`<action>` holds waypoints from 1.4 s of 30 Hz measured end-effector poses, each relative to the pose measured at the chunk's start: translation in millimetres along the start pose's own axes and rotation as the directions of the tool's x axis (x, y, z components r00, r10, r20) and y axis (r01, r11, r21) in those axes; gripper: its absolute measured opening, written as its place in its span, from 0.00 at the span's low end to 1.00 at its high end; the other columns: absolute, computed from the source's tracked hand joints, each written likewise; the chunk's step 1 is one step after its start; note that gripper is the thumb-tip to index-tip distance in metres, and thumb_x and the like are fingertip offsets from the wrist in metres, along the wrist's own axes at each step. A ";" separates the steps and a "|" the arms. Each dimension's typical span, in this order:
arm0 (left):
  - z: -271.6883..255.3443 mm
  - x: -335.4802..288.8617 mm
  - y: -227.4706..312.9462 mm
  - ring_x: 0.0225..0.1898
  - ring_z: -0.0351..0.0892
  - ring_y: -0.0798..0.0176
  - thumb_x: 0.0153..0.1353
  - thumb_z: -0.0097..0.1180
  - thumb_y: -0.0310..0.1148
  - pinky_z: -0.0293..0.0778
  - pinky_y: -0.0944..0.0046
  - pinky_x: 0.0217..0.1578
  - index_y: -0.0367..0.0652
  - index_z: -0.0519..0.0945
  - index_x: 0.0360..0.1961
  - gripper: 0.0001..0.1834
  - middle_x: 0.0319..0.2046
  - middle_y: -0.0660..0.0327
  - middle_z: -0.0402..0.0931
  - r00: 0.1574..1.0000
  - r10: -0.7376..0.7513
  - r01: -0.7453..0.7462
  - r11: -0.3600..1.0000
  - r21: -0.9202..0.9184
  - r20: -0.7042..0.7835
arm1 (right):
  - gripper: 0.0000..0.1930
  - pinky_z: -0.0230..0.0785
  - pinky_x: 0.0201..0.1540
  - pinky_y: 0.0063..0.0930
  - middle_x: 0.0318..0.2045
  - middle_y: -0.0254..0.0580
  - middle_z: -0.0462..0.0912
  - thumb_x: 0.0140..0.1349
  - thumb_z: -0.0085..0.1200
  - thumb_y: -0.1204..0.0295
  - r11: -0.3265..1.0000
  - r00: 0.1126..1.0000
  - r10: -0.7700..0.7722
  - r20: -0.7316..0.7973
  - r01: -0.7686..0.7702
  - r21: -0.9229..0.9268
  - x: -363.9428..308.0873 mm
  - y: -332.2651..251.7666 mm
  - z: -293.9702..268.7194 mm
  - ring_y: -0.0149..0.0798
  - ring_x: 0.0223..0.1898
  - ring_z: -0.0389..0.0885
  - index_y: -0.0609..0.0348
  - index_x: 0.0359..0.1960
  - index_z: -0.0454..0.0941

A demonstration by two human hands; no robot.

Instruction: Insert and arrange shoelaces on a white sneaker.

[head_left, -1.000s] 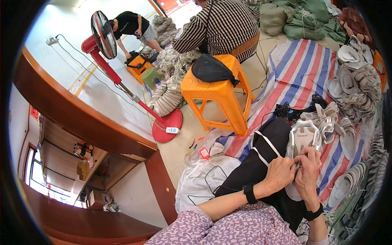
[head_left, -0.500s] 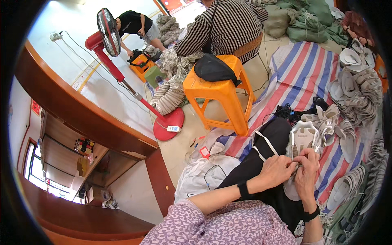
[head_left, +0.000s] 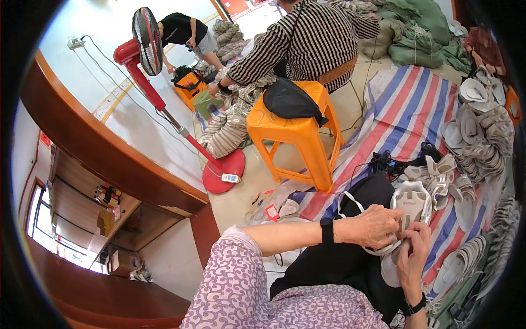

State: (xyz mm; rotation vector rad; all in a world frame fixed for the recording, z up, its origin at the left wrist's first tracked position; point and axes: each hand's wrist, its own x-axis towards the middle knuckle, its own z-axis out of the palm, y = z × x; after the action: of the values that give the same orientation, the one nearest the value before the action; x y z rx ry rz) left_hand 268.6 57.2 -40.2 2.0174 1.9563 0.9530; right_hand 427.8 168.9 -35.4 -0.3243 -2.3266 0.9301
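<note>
A beige and white shoe upper [head_left: 415, 202] rests on my black-trousered leg, its tongue and eyelet rows turned up. My left hand [head_left: 375, 226] is closed at the upper's left side, fingertips pinched over the lacing. A white shoelace [head_left: 353, 200] loops out beyond that hand and shows again below it, running toward the eyelets; my fingers hide the part between. Lower on the upper, my right hand [head_left: 414, 251] pinches its edge between thumb and fingers. The tips of both hands are close together, and exactly what lies between them is partly covered.
Stacked shoe uppers [head_left: 476, 131] lie along the right, more beside my knee. A striped plastic sheet [head_left: 402, 109] covers the floor. Ahead stand an orange stool [head_left: 296, 137] with a black cap [head_left: 290, 98] and a red fan [head_left: 147, 66]. A person in a striped shirt [head_left: 318, 44] sits beyond.
My left hand has drawn slightly apart from the right, its elbow lifted outward, and the lace loop has shortened. The person in stripes has reached an arm out to the left.
</note>
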 end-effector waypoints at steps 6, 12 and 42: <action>1.1 2.7 -9.3 0.31 0.77 0.50 0.42 0.67 0.38 0.70 0.52 0.29 0.34 0.77 0.17 0.17 0.28 0.56 0.70 1.000 -0.012 0.007 0.977 -0.214 -0.022 | 0.07 0.61 0.52 0.38 0.37 0.46 0.75 0.51 0.58 0.82 0.993 0.998 0.059 -0.002 -0.059 -0.106 2.0 -8.2 -2.4 0.48 0.43 0.74 0.63 0.33 0.77; 6.2 4.5 -8.0 0.30 0.78 0.50 0.36 0.71 0.38 0.71 0.52 0.28 0.34 0.77 0.18 0.19 0.29 0.56 0.71 0.998 -0.014 -0.003 0.954 -0.299 -0.057 | 0.08 0.60 0.50 0.37 0.33 0.42 0.75 0.47 0.61 0.82 0.980 0.982 0.167 0.085 -0.156 -0.126 12.3 -9.6 -13.2 0.47 0.41 0.73 0.60 0.30 0.77; -17.3 11.8 -13.5 0.28 0.79 0.55 0.40 0.74 0.32 0.74 0.58 0.28 0.38 0.80 0.26 0.14 0.28 0.59 0.73 0.998 -0.042 0.026 0.957 -0.288 -0.048 | 0.08 0.59 0.45 0.38 0.31 0.39 0.71 0.54 0.59 0.79 0.999 0.959 0.008 0.284 0.007 -0.051 41.5 2.2 -21.1 0.44 0.40 0.73 0.58 0.36 0.80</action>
State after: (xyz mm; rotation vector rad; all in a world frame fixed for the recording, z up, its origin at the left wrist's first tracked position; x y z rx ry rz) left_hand 247.1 64.8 -30.2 1.8086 1.7513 1.2147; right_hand 408.2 199.6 -6.5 -0.2231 -2.6160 0.9718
